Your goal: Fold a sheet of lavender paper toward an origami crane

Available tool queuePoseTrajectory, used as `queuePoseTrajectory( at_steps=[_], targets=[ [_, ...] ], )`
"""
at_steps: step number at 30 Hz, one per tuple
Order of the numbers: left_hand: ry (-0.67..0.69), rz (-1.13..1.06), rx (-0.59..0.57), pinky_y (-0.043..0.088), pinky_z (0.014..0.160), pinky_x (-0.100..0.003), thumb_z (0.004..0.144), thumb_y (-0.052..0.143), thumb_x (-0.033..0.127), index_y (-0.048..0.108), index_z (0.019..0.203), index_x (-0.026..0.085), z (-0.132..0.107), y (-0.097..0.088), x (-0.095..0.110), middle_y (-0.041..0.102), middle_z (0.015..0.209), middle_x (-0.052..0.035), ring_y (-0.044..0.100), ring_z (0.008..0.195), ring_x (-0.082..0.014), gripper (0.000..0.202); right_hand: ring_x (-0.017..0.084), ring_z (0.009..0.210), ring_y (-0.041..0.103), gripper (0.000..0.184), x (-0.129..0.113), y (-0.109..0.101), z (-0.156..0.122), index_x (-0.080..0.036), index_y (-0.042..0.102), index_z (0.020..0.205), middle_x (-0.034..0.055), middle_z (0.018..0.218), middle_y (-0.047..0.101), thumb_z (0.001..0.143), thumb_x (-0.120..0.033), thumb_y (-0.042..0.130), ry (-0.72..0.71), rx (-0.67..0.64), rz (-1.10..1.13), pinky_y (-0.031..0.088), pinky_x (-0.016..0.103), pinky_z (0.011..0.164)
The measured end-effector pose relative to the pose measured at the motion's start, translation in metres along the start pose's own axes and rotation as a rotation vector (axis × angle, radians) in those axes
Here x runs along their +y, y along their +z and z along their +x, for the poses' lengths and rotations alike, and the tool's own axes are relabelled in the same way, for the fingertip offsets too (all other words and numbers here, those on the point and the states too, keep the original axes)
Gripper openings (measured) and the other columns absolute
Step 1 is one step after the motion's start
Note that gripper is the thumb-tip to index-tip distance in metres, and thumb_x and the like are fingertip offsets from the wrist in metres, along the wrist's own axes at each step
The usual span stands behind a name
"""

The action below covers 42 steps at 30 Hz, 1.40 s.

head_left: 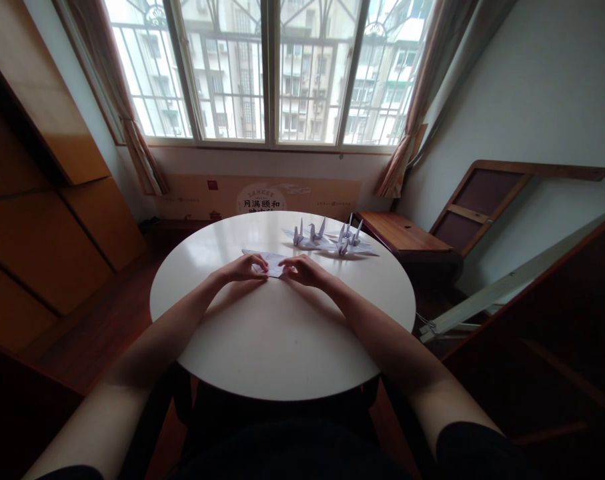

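A partly folded sheet of white paper (272,262) lies on the round white table (282,347), between my two hands. My left hand (245,267) pinches its left side near the front edge, thumb and fingertips curled in. On the opposite side, my right hand (302,269) grips the paper between thumb and fingers. Both wrists are low over the tabletop. Several folded paper cranes (342,241) stand grouped beyond my right hand, with wings and necks pointing up. My hands cover parts of the sheet, so its exact folds are hard to make out.
A brown wooden bench (402,231) stands right of the table, by a leaning wooden frame (482,207). Wooden cabinets (57,247) line the left side. Behind the table are a printed beige panel (197,193) and a barred window (272,80) with curtains.
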<state>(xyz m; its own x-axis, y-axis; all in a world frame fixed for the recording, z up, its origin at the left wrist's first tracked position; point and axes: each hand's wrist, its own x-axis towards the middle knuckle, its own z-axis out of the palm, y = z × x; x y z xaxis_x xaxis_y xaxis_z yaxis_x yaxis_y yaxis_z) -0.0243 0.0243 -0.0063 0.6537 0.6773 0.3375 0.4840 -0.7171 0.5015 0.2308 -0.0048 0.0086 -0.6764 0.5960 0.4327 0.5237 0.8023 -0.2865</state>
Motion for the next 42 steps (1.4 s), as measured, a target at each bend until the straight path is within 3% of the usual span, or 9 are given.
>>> queuePoseTrajectory(
  at_steps=[7, 13, 18, 24, 28, 32, 36, 38, 42],
  targets=[
    [0.068, -0.075, 0.045, 0.051, 0.078, -0.030, 0.075, 0.072, 0.044, 0.073, 0.072, 0.015, 0.003, 0.009, 0.001, 0.071, 0.090, -0.0108, 0.067, 0.083, -0.0196, 0.029, 0.018, 0.083, 0.063, 0.050, -0.002, 0.001, 0.003, -0.016, 0.057, 0.127, 0.0073, 0.092, 0.068, 0.078, -0.009, 0.056, 0.133, 0.175, 0.164, 0.047, 0.030, 0.078],
    [0.078, -0.098, 0.009, 0.052, 0.078, -0.030, 0.081, 0.066, 0.042, 0.075, 0.073, 0.016, 0.001, 0.008, 0.012, 0.073, 0.092, -0.0112, 0.067, 0.083, -0.0197, 0.028, 0.018, 0.076, 0.061, 0.040, 0.008, 0.004, -0.002, -0.013, 0.061, 0.120, 0.0077, 0.090, 0.069, 0.080, -0.019, 0.059, 0.276, 0.066, 0.147, 0.047, 0.029, 0.071],
    [0.094, -0.139, 0.018, 0.053, 0.077, -0.030, 0.081, 0.067, 0.043, 0.075, 0.081, 0.015, 0.002, 0.009, 0.019, 0.073, 0.089, -0.0110, 0.068, 0.081, -0.0194, 0.029, 0.017, 0.076, 0.062, 0.029, 0.019, 0.008, -0.001, -0.015, 0.065, 0.110, 0.0058, 0.089, 0.071, 0.085, -0.021, 0.053, 0.318, 0.131, 0.178, 0.047, 0.026, 0.070],
    [0.073, -0.208, 0.020, 0.052, 0.081, -0.032, 0.080, 0.067, 0.044, 0.072, 0.073, 0.013, 0.004, 0.013, 0.019, 0.073, 0.086, -0.0115, 0.068, 0.085, -0.0213, 0.032, 0.019, 0.082, 0.064, 0.033, 0.020, 0.012, 0.000, -0.018, 0.061, 0.120, 0.0075, 0.095, 0.072, 0.088, -0.023, 0.053, 0.381, 0.116, 0.091, 0.048, 0.027, 0.073],
    [0.056, -0.184, 0.027, 0.052, 0.083, -0.033, 0.076, 0.071, 0.041, 0.067, 0.077, 0.013, 0.005, 0.014, 0.017, 0.071, 0.083, -0.0080, 0.066, 0.083, -0.0195, 0.028, 0.022, 0.088, 0.064, 0.042, 0.015, 0.011, -0.001, -0.018, 0.054, 0.130, 0.0094, 0.098, 0.070, 0.088, -0.026, 0.055, 0.423, 0.077, 0.017, 0.047, 0.030, 0.077],
    [0.071, -0.113, 0.069, 0.051, 0.088, -0.036, 0.073, 0.074, 0.036, 0.066, 0.093, 0.015, 0.006, 0.015, 0.013, 0.067, 0.097, -0.0095, 0.064, 0.093, -0.0212, 0.030, 0.023, 0.094, 0.061, 0.052, 0.010, 0.008, -0.004, -0.019, 0.050, 0.135, 0.0101, 0.106, 0.066, 0.084, -0.028, 0.061, 0.426, 0.058, -0.070, 0.046, 0.031, 0.081],
    [0.130, -0.036, 0.004, 0.046, 0.100, -0.037, 0.082, 0.064, 0.030, 0.070, 0.104, 0.018, 0.005, 0.018, 0.011, 0.061, 0.120, -0.0124, 0.059, 0.110, -0.0230, 0.026, 0.023, 0.098, 0.059, 0.033, 0.010, 0.008, -0.005, -0.021, 0.065, 0.118, 0.0102, 0.108, 0.061, 0.086, -0.026, 0.058, 0.393, 0.018, -0.113, 0.045, 0.033, 0.087],
    [0.130, -0.051, -0.032, 0.045, 0.101, -0.036, 0.086, 0.058, 0.028, 0.070, 0.108, 0.018, 0.005, 0.020, 0.010, 0.063, 0.122, -0.0114, 0.060, 0.111, -0.0218, 0.026, 0.023, 0.099, 0.059, 0.026, 0.012, 0.010, -0.005, -0.021, 0.070, 0.109, 0.0103, 0.107, 0.061, 0.087, -0.025, 0.057, 0.376, 0.002, -0.114, 0.044, 0.034, 0.090],
    [0.111, -0.059, -0.017, 0.048, 0.098, -0.035, 0.087, 0.058, 0.029, 0.071, 0.106, 0.018, 0.005, 0.023, 0.006, 0.066, 0.119, -0.0113, 0.062, 0.108, -0.0218, 0.026, 0.022, 0.099, 0.058, 0.027, 0.017, 0.012, -0.005, -0.021, 0.071, 0.110, 0.0108, 0.107, 0.061, 0.088, -0.026, 0.057, 0.355, 0.000, -0.099, 0.043, 0.034, 0.092]
  ],
)
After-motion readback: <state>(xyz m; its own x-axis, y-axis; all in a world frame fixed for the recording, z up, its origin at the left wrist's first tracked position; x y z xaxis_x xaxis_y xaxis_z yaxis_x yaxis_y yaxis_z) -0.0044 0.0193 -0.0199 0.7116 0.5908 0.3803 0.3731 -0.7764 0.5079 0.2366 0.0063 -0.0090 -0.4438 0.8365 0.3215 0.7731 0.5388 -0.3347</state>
